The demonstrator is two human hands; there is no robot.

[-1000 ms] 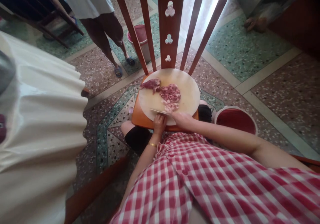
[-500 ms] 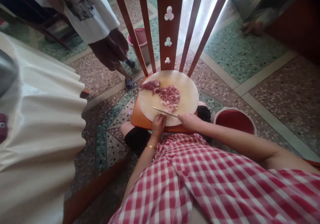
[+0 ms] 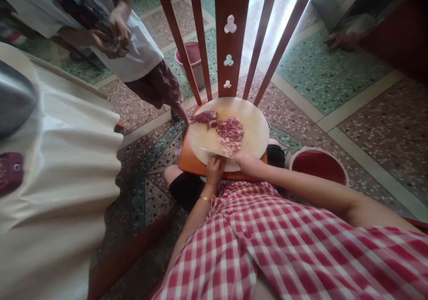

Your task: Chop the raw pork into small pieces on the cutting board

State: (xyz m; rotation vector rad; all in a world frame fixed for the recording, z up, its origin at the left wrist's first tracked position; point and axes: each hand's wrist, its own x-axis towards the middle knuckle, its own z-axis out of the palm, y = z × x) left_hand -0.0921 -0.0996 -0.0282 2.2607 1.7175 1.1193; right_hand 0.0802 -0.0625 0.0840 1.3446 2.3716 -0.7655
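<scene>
A round white cutting board (image 3: 256, 133) lies on the orange-brown seat of a wooden chair, close in front of me. My right hand (image 3: 250, 164) is wrapped round the handle of a knife (image 3: 214, 152), whose thin blade points left across the board's near side. Just below the blade, my left hand (image 3: 215, 168) has its fingers curled down on the board's near edge; whatever they press on is hidden. Beyond the blade sits a heap of chopped raw meat (image 3: 231, 133). A larger uncut strip of meat (image 3: 205, 117) touches its upper left.
The chair's slatted back (image 3: 227, 41) rises behind the board. A red-lined bucket (image 3: 319, 166) stands at right, another bucket (image 3: 193, 55) behind the chair. At left are a cloth-covered table (image 3: 67, 157) and a person in a white shirt (image 3: 143, 52), hands together.
The knife has tilted and shifted slightly, its blade now seen nearly edge-on close to my left fingers. The other person has stepped nearer, and my view has shifted a little.
</scene>
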